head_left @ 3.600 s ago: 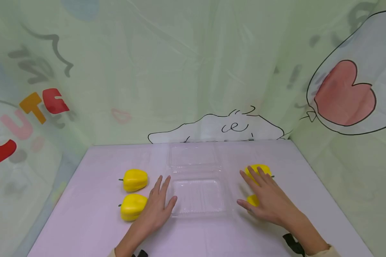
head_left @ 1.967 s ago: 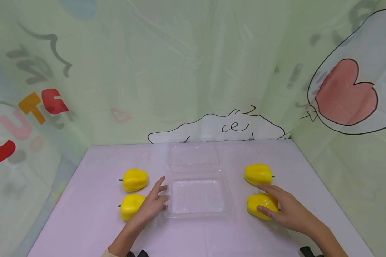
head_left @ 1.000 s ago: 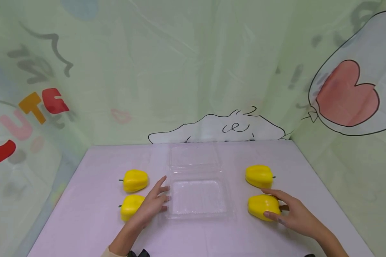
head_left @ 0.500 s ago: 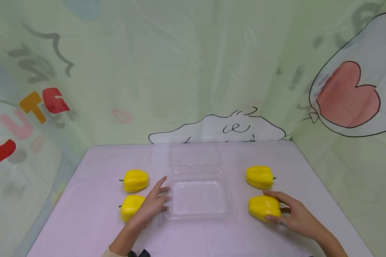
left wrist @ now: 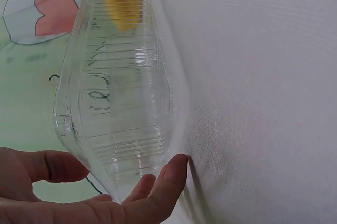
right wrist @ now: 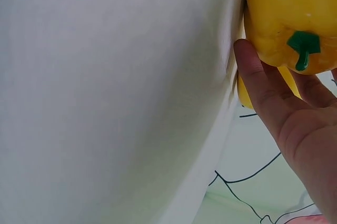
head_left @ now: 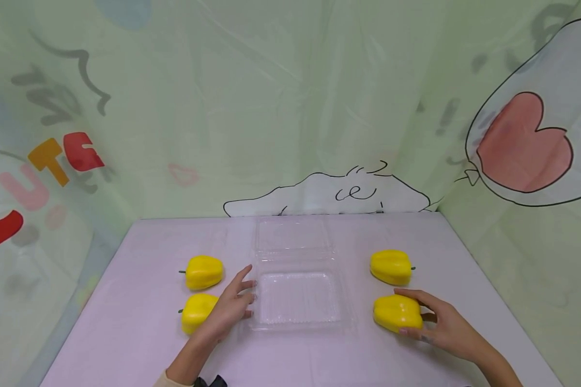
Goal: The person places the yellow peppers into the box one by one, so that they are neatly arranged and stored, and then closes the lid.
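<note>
Yellow pepper (head_left: 392, 313), one: on the table (head_left: 329, 360), just past 3 o'clock from the clear box (head_left: 300, 298). Its stem end is hidden from the head view; the right wrist view shows the green stem (right wrist: 304, 48) but cuts the pepper off above.

Right hand (head_left: 447, 329): holding that pepper at the stem end, thumb and finger on opposite sides. In the earliest frame it spread flat above both right-hand peppers, covering much of them; now both show.

Second pepper (head_left: 390, 266): between 2 and 3 o'clock, whole; partly hidden in the right wrist view.

Left hand (head_left: 228, 312): at 9 o'clock, fingers loosely bent, tips at the box's wall; outspread in the earliest frame. The left wrist view shows the ribbed wall, and yellow through it; which pepper, cannot tell.

Third pepper (head_left: 195, 312): near 9 o'clock, partly covered by the left hand.

Fourth pepper (head_left: 203, 272): between 9 and 10 o'clock, whole.

Lid (head_left: 292, 235): 12 o'clock, laid open, faint against the table.

Black item (head_left: 216, 381): 7 o'clock, cut off below.
</note>
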A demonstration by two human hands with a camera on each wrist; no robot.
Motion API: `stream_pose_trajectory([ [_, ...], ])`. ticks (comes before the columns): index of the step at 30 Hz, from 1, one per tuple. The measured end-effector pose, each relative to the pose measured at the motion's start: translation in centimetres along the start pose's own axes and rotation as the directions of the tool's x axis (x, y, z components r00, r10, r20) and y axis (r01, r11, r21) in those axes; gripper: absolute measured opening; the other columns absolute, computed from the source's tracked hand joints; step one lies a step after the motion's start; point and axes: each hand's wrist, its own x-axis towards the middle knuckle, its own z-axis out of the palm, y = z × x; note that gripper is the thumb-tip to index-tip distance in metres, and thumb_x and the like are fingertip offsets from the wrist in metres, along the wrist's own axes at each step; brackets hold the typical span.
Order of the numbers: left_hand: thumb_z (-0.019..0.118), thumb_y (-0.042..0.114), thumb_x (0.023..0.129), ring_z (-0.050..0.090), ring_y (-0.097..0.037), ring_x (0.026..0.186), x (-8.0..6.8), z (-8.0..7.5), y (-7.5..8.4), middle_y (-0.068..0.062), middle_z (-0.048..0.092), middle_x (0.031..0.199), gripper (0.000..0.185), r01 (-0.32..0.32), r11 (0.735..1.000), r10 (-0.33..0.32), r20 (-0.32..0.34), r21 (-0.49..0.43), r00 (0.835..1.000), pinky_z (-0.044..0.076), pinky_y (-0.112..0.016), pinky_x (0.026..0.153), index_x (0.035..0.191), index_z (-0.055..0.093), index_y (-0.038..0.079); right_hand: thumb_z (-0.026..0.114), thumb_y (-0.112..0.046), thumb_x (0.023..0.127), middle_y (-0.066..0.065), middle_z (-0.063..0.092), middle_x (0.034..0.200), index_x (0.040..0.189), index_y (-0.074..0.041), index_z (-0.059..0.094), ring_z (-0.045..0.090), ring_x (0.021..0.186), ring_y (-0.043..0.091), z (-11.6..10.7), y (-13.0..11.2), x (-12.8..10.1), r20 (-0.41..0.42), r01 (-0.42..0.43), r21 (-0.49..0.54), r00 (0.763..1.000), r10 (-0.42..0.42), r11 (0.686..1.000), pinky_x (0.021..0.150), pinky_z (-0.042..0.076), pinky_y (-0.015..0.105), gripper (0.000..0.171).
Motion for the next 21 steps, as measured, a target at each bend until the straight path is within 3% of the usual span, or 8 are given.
stream_pose_trajectory([
  [11, 0.051, 0.008, 0.105, 0.058, -0.046, 0.133, 0.02, 0.02, -0.04, -0.027, 0.045, 0.161, 0.07, -0.009, 1.0, 0.009, 0.008, -0.002, 1.0, 0.063, -0.043, 0.092, 0.169, 0.025, 0.02, 0.092, -0.038, 0.081, 0.014, 0.065, 0.145, 0.145, -0.011, 0.061, 0.046, 0.117, -0.023, 0.01, -0.18, -0.02, -0.009, 0.005, -0.005, 1.0, -0.005, 1.0, 0.086, 0.061, 0.023, 0.076],
  [21, 0.051, 0.012, 0.106, 0.057, -0.044, 0.136, -0.04, 0.26, 0.03, -0.026, 0.045, 0.161, 0.07, 0.008, 1.0, -0.007, -0.019, 0.015, 1.0, 0.062, -0.047, 0.098, 0.17, 0.023, 0.02, 0.091, -0.039, 0.081, 0.011, 0.067, 0.144, 0.146, -0.011, 0.061, 0.049, 0.115, -0.02, -0.29, -0.78, 0.25, -0.003, -0.013, -0.006, 1.0, 0.013, 1.0, 0.085, 0.061, 0.022, 0.076],
])
